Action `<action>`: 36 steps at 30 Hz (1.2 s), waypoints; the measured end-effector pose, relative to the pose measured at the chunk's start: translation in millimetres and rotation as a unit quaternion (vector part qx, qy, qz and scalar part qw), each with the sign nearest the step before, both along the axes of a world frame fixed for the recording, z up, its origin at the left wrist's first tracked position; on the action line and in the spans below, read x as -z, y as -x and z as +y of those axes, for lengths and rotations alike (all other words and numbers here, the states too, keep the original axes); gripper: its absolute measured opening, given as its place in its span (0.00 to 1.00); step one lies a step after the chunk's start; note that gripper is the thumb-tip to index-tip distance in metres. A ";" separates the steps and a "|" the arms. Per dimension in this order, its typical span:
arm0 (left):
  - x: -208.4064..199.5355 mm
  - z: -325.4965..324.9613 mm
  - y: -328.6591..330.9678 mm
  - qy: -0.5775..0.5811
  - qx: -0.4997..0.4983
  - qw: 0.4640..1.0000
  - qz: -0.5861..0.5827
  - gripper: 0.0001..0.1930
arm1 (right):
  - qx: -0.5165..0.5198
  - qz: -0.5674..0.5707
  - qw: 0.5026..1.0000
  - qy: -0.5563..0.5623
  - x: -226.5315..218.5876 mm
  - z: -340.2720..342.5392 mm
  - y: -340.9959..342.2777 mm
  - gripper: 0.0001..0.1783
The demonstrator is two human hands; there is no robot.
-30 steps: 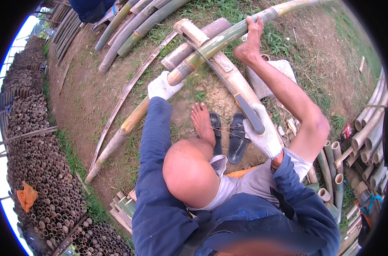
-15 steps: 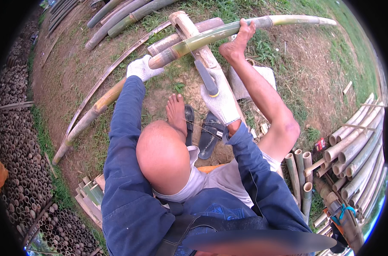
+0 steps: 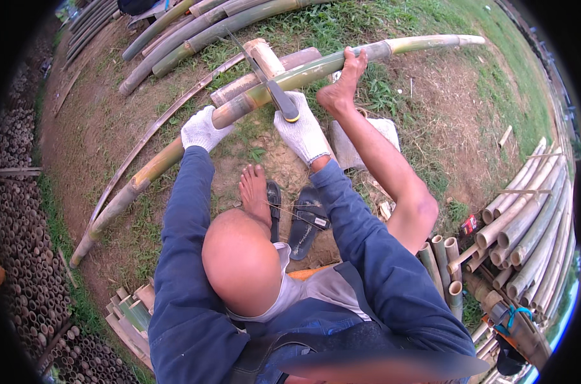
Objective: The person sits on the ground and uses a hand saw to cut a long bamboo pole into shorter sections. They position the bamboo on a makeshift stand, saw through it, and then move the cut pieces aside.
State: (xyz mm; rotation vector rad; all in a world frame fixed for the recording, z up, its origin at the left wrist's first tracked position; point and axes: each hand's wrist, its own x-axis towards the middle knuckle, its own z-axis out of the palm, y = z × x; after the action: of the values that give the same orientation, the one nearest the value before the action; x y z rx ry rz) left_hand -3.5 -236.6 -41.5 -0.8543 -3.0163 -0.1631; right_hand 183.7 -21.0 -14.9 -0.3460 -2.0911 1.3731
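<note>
A long green-and-tan bamboo pole [image 3: 303, 75] lies slantwise before me, over a wooden block [image 3: 263, 57] and a shorter, browner bamboo length. My left hand [image 3: 204, 128], in a white knit glove, is closed around the pole; a tan stretch [image 3: 151, 165] continues toward the lower left. My gloved right hand [image 3: 301, 131] grips a hand saw [image 3: 282, 101] by its dark, yellow-ended handle. The saw's blade crosses over the pole and points up to the left. My bare right foot [image 3: 343, 83] presses on the pole farther right.
Bamboo poles [image 3: 220, 32] lie at the far left, and more are stacked [image 3: 527, 217] at right. Cut bamboo ends [image 3: 22, 237] fill the left side. Dark sandals [image 3: 308, 224] and my bare left foot [image 3: 254, 192] are on the ground. A pale sack [image 3: 367, 142] lies behind my right leg.
My right hand has pushed the saw forward and to the left, and more blade shows beyond the pole. The left hand keeps its hold on the pole. The whole view has shifted slightly.
</note>
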 end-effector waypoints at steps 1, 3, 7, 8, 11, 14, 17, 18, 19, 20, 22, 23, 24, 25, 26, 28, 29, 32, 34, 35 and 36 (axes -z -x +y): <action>-3.3 0.5 1.9 0.006 0.007 1.000 -0.001 0.38 | -0.002 0.033 0.999 0.006 9.4 4.8 17.6 0.26; -5.5 -0.2 4.1 0.036 0.007 0.999 -0.036 0.39 | -0.013 0.003 1.000 -0.010 19.5 0.4 -6.8 0.26; -2.2 -2.3 14.7 0.031 0.020 0.998 -0.045 0.40 | 0.010 -0.065 0.998 -0.002 -18.6 -35.6 -163.0 0.30; 0.2 -2.3 17.5 0.042 0.015 0.998 -0.054 0.41 | 0.019 -0.119 0.992 -0.031 -35.0 -46.3 -204.3 0.30; 8.2 -3.4 20.5 0.039 0.016 0.998 -0.042 0.41 | 0.015 -0.147 0.984 -0.100 -68.7 -63.2 -270.5 0.30; 10.3 -3.7 18.2 0.029 0.014 0.999 -0.030 0.42 | 0.014 -0.155 0.987 -0.040 -57.0 -51.7 -212.5 0.30; 2.9 -1.7 12.7 0.032 0.008 0.999 -0.036 0.41 | 0.008 -0.068 0.998 -0.017 -10.7 -22.7 -72.1 0.28; -1.2 -0.3 10.5 0.031 0.006 0.999 -0.036 0.42 | 0.029 -0.038 0.998 -0.052 -1.6 -13.6 -34.6 0.27; -5.2 1.3 8.1 0.032 0.007 0.999 -0.034 0.42 | 0.011 0.001 0.999 -0.053 3.3 -4.8 -9.2 0.27; -9.0 2.5 6.4 0.027 0.013 0.999 -0.035 0.42 | 0.002 -0.001 1.000 -0.011 5.6 0.4 -2.1 0.26; -13.4 4.0 2.8 0.028 0.010 0.998 -0.054 0.42 | -0.004 -0.031 0.999 -0.009 -0.8 -0.4 -26.9 0.27; -14.9 4.6 3.1 0.037 -0.002 0.997 -0.062 0.42 | -0.006 -0.025 0.999 -0.031 -6.3 -5.7 -56.0 0.27; -14.2 5.8 3.3 0.040 -0.004 0.997 -0.061 0.43 | -0.001 -0.009 1.000 -0.026 -11.9 -15.4 -100.0 0.29; -12.6 5.1 4.6 0.042 0.006 0.997 -0.063 0.43 | 0.012 -0.061 0.998 -0.010 -17.1 -25.8 -144.6 0.32; -9.3 5.4 5.8 0.047 0.006 0.997 -0.066 0.43 | 0.012 -0.090 0.995 0.029 -22.2 -36.1 -190.6 0.32; -3.4 5.8 10.1 0.053 0.007 0.997 -0.059 0.43 | 0.021 -0.121 0.992 -0.042 -35.1 -57.6 -266.0 0.31; -0.4 5.3 10.7 0.052 0.007 0.997 -0.050 0.43 | 0.022 -0.143 0.988 -0.058 -43.0 -61.3 -288.1 0.30; 2.7 6.7 13.3 0.058 0.008 0.998 -0.039 0.43 | 0.017 -0.116 0.991 -0.068 -58.0 -49.1 -257.1 0.30; 0.3 7.0 11.7 0.065 -0.009 0.996 -0.058 0.45 | 0.020 -0.134 0.991 -0.012 -51.4 -24.6 -160.9 0.29; -1.9 8.3 9.7 0.062 -0.003 0.996 -0.059 0.45 | -0.001 -0.158 0.987 0.020 -44.0 -13.7 -102.9 0.28; -5.1 9.2 8.0 0.063 0.000 0.996 -0.057 0.44 | -0.025 -0.142 0.989 0.033 -38.7 -5.5 -44.1 0.28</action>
State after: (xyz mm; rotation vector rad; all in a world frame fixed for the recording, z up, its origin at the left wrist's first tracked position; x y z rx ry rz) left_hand -11.5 -227.4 -36.4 -0.8827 -3.1618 -0.0222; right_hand 227.8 -26.4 23.7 -0.5496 -2.2987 1.4986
